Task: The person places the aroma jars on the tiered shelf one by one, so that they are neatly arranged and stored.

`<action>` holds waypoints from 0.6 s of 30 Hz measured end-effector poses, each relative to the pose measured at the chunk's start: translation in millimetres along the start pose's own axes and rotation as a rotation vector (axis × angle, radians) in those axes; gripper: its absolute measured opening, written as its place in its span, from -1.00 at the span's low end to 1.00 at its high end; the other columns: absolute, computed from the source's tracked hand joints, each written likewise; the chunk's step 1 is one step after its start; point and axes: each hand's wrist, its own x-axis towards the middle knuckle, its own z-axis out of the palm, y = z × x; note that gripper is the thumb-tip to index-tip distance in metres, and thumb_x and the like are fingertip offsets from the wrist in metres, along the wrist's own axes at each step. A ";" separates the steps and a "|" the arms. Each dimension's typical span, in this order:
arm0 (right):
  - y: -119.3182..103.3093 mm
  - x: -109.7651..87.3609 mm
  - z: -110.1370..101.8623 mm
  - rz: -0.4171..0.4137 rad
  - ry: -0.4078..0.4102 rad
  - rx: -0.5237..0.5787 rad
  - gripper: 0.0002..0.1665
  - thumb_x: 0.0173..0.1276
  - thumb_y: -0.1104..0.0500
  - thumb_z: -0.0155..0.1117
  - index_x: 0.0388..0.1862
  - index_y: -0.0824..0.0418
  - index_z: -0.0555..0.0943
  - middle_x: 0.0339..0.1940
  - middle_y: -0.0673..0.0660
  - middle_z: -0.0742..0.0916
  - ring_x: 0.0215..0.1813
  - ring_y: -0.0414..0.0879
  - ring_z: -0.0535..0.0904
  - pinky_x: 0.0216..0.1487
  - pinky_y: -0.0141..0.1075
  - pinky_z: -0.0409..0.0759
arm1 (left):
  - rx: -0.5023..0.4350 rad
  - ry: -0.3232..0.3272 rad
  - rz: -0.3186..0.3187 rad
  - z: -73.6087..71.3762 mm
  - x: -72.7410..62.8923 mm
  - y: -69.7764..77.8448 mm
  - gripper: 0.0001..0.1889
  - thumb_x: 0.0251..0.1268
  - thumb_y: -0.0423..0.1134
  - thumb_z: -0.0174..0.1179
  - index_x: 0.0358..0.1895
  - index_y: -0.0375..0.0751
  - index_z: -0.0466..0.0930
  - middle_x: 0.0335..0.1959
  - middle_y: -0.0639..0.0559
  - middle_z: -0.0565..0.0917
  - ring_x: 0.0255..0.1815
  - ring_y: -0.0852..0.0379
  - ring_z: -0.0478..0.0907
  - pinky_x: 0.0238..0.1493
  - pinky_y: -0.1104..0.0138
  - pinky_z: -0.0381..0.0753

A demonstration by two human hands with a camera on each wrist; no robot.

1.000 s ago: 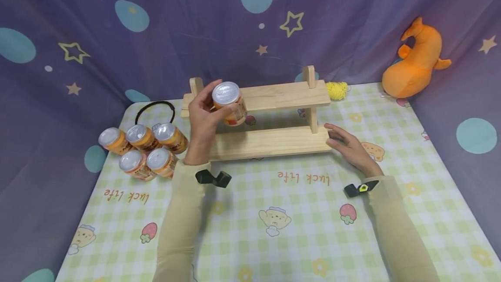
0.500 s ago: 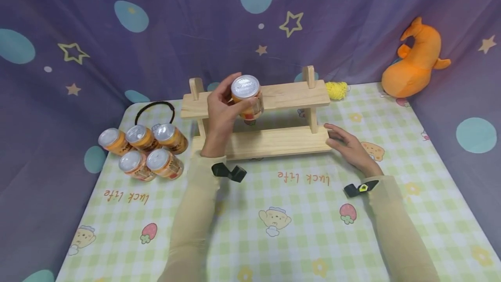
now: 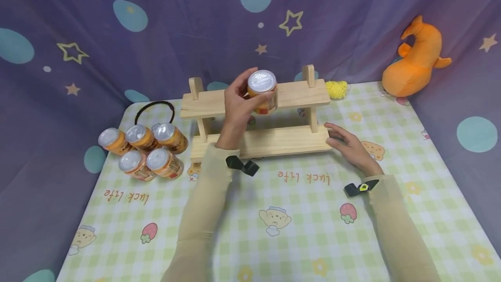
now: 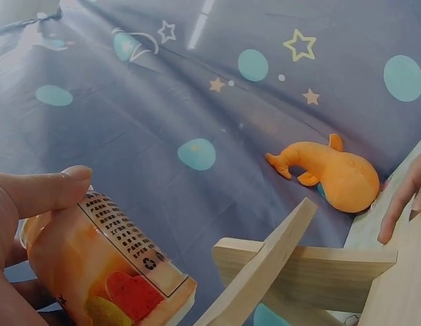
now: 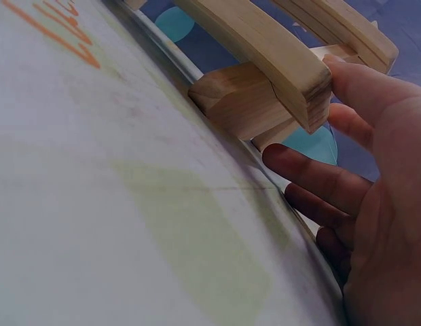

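"Five orange cans stand close together on the cloth-covered counter, three behind and two in front, silver lids up. Taken from the middle of the wooden stand, they're between eight and nine o'clock."

"And what else, going across?"

"One dark loop at nine o'clock, just behind the cans. Then the one stand, with two shelves. One yellow yarn bundle near its right end, between two and three o'clock, and one orange plush toy farther out along much the same line."

"So what's the left hand doing?"

"Grasping a sixth can, thumb across the near side and fingers around behind. The gap in that hand is only as wide as the can. It's near twelve o'clock, silver lid up, in front of the upper shelf in the head view."

"Touching the shelf?"

"I can't tell."

"And the right hand?"

"Between three and four o'clock, holding no can. Its fingers are loosely bent and partly spread, with fingertips touching the right end of the lower shelf."
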 end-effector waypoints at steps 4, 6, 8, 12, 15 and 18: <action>-0.4 0.1 -0.4 -0.001 -0.005 -0.001 -0.31 0.55 0.02 0.13 0.59 -0.03 0.23 0.42 0.26 0.54 0.19 -0.57 0.40 0.21 -0.56 0.37 | 0.008 0.007 0.018 7.9 4.9 -2.8 -0.30 -0.02 -0.53 0.46 0.31 -0.37 0.49 0.20 -0.33 0.61 0.02 0.19 0.57 0.04 0.40 0.55; -0.3 0.7 0.0 -0.002 -0.006 0.003 -0.31 0.55 0.02 0.14 0.59 -0.04 0.23 0.42 0.26 0.54 0.19 -0.58 0.40 0.21 -0.56 0.37 | 0.017 0.006 0.024 11.4 7.3 -3.7 -0.30 -0.01 -0.53 0.46 0.31 -0.36 0.49 0.21 -0.32 0.61 0.05 0.16 0.57 0.06 0.41 0.55; -0.4 1.0 0.3 -0.002 -0.005 0.006 -0.31 0.54 0.02 0.14 0.59 -0.03 0.23 0.42 0.26 0.54 0.18 -0.59 0.41 0.20 -0.57 0.36 | 0.036 0.002 0.025 14.7 9.9 -4.4 -0.31 0.00 -0.51 0.46 0.32 -0.33 0.49 0.23 -0.29 0.61 0.08 0.13 0.57 0.08 0.42 0.55; -0.7 0.9 0.1 -0.003 -0.001 0.004 -0.32 0.54 0.02 0.14 0.58 -0.02 0.24 0.42 0.26 0.54 0.18 -0.60 0.41 0.20 -0.58 0.36 | 0.061 -0.004 0.033 21.0 15.5 -4.8 -0.31 0.02 -0.46 0.47 0.32 -0.28 0.50 0.23 -0.26 0.62 0.10 0.10 0.58 0.08 0.43 0.55; -0.7 0.6 -0.1 -0.004 -0.002 0.006 -0.31 0.54 0.02 0.14 0.58 -0.01 0.24 0.41 0.28 0.55 0.17 -0.59 0.41 0.20 -0.58 0.36 | 0.068 -0.004 0.035 25.3 18.4 -5.0 -0.31 0.02 -0.45 0.48 0.32 -0.28 0.50 0.22 -0.26 0.62 0.09 0.08 0.58 0.06 0.44 0.54; -0.8 0.7 -0.5 -0.002 -0.002 0.007 -0.31 0.55 0.02 0.14 0.59 -0.01 0.24 0.41 0.28 0.55 0.17 -0.59 0.41 0.20 -0.57 0.36 | 0.068 -0.003 0.031 29.8 21.5 -6.2 -0.31 0.01 -0.45 0.49 0.31 -0.29 0.50 0.22 -0.26 0.62 0.09 0.07 0.58 0.07 0.44 0.54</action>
